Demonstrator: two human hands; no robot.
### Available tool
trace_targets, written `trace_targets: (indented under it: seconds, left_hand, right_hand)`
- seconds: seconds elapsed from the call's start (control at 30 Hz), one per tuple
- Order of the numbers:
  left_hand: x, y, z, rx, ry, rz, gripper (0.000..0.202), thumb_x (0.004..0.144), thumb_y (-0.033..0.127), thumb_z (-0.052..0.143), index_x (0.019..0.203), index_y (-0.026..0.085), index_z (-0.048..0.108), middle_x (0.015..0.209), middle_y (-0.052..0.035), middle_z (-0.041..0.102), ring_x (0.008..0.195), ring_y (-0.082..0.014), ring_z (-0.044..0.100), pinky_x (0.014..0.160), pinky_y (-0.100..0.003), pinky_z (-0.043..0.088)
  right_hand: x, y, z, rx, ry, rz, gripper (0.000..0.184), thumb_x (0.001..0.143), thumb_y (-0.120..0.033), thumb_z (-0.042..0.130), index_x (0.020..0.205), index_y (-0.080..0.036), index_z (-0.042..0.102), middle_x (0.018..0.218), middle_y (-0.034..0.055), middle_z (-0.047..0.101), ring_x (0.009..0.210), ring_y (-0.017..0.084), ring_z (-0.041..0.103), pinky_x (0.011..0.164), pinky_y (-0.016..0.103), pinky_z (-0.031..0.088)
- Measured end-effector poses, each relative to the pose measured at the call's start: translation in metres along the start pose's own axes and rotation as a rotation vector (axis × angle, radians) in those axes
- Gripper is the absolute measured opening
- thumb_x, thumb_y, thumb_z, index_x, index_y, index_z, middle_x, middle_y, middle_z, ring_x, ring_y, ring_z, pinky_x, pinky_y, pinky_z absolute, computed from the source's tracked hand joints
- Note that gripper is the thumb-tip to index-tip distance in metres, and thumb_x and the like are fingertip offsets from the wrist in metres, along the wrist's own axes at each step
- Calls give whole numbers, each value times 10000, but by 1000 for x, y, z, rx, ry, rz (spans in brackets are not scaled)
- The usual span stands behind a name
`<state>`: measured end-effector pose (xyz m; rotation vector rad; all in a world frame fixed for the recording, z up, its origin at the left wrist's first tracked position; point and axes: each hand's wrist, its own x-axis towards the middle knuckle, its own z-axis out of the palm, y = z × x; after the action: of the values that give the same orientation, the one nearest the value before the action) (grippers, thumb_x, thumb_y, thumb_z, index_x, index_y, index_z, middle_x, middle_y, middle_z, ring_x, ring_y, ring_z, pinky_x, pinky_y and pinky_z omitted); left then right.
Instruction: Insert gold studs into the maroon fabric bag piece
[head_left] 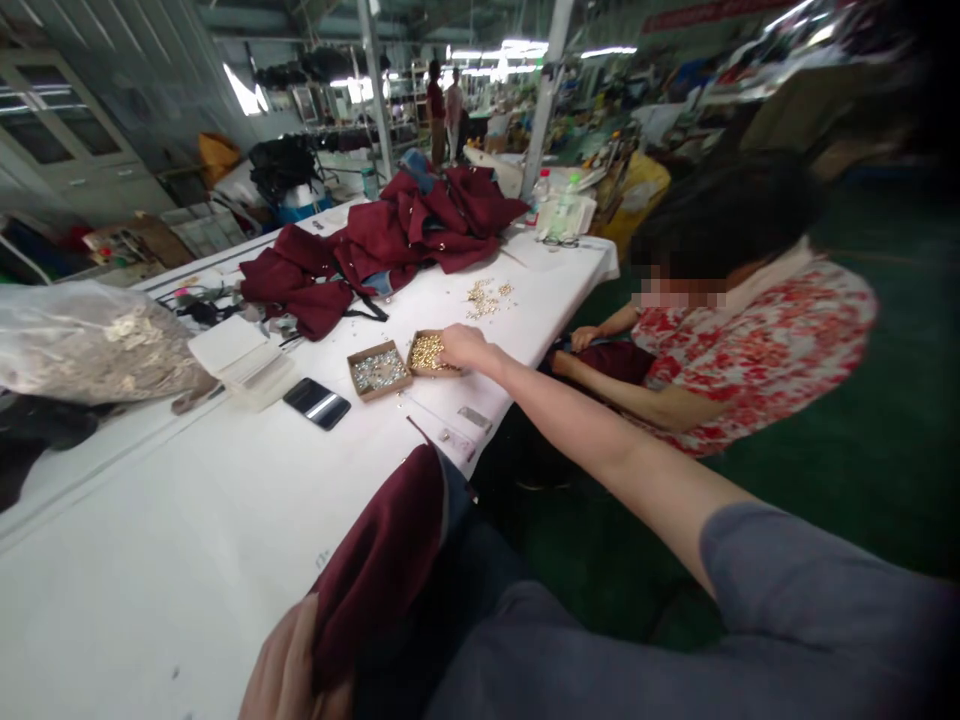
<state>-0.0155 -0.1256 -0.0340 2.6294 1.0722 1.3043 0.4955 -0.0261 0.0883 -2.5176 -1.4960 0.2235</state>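
Note:
At the bottom edge, my left hand (289, 660) grips a maroon cloth garment (390, 530) with a blue-grey inner side. The cloth drapes over the table's near edge. My right arm stretches across to a small cardboard box (437, 372) filled with small gold-coloured metal pieces (426, 350). There, my right hand (463, 347) dips into the box with its fingers drawn together; the fingertips are partly hidden, so what they pinch is unclear. Beside it stands a second cardboard box (388, 391) of silver-coloured pieces (377, 368).
Loose gold pieces (484, 298) lie scattered near a pile of maroon garments (412, 225). A phone (316, 403), a stack of white cards (244, 355) and a plastic bag (97, 345) occupy the left. On the right, a seated co-worker (757, 330) handles dark cloth. Bottles (541, 188) stand behind.

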Motion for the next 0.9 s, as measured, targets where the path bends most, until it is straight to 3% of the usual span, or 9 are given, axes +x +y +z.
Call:
trace_targets:
  seconds: [0.17, 0.23, 0.3, 0.37, 0.5, 0.6, 0.7, 0.8, 0.9]
  left_hand:
    - [3, 12, 0, 1, 40, 2, 559, 939, 33, 787, 1439, 272, 722, 1217, -146, 827, 1151, -348, 819, 1001, -503, 674]
    - [3, 12, 0, -7, 34, 9, 595, 925, -1, 776, 1457, 258, 717, 1223, -153, 825, 1169, -346, 812, 1016, -508, 672]
    - [2, 12, -1, -26, 34, 15, 625, 917, -18, 757, 1478, 253, 712, 1223, -156, 823, 1181, -345, 808, 1027, -516, 671]
    - [2, 10, 0, -50, 46, 23, 620, 917, -15, 742, 1481, 241, 720, 1222, -157, 825, 1184, -344, 807, 1031, -520, 672]
    - [1, 5, 3, -69, 92, 42, 607, 905, -15, 751, 1468, 213, 748, 1202, -162, 834, 1161, -344, 814, 1009, -506, 675]
    - [3, 5, 4, -81, 89, 53, 633, 903, 8, 793, 1496, 222, 739, 1192, -167, 838, 1155, -352, 815, 1003, -516, 676]
    - [7, 7, 5, -98, 91, 82, 629, 901, 38, 829, 1500, 203, 736, 1185, -182, 839, 1153, -366, 813, 996, -528, 674]
    - [12, 9, 5, -98, 81, 92, 607, 897, 23, 816, 1477, 186, 745, 1190, -188, 840, 1169, -369, 810, 1010, -530, 666]
    - [16, 13, 5, -90, 78, 84, 571, 902, 30, 812, 1449, 184, 753, 1196, -188, 843, 1175, -364, 811, 1012, -517, 656]
  right_hand:
    - [26, 16, 40, -13, 17, 10, 370, 987, -343, 839, 1252, -84, 833, 1286, 209, 809, 1133, 298, 725, 967, 374, 521]
    - [32, 20, 51, 6, 42, 8, 347, 1056, -318, 728, 1197, -18, 831, 1252, 234, 807, 1115, 277, 718, 965, 380, 497]
    - [36, 23, 56, 26, 74, 5, 486, 1122, -303, 522, 1123, 90, 807, 1213, 267, 791, 1108, 225, 706, 964, 363, 459]
    - [37, 27, 56, 40, 111, 1, 564, 1130, -285, 409, 1104, 126, 794, 1216, 275, 782, 1116, 197, 698, 966, 351, 443]
    - [29, 17, 42, 140, 251, -40, 250, 1037, -255, 703, 1147, -109, 873, 1187, 182, 836, 1082, 263, 727, 951, 384, 515]
    - [0, -23, 26, 394, 314, -249, 222, 1026, -278, 727, 1120, -168, 896, 1061, 117, 843, 964, 232, 733, 935, 392, 546]
    - [-51, -84, 12, 596, 150, -608, 219, 1047, -261, 713, 1144, -181, 892, 1068, 73, 848, 941, 189, 733, 912, 346, 542]
    - [-102, -142, 8, 634, -227, -997, 220, 1024, -113, 722, 1163, -170, 883, 1142, 69, 861, 1017, 169, 752, 935, 294, 533]
    - [-136, -175, 18, 619, -535, -1119, 317, 996, -22, 721, 1266, -123, 853, 1070, 69, 868, 950, 150, 758, 893, 251, 520]
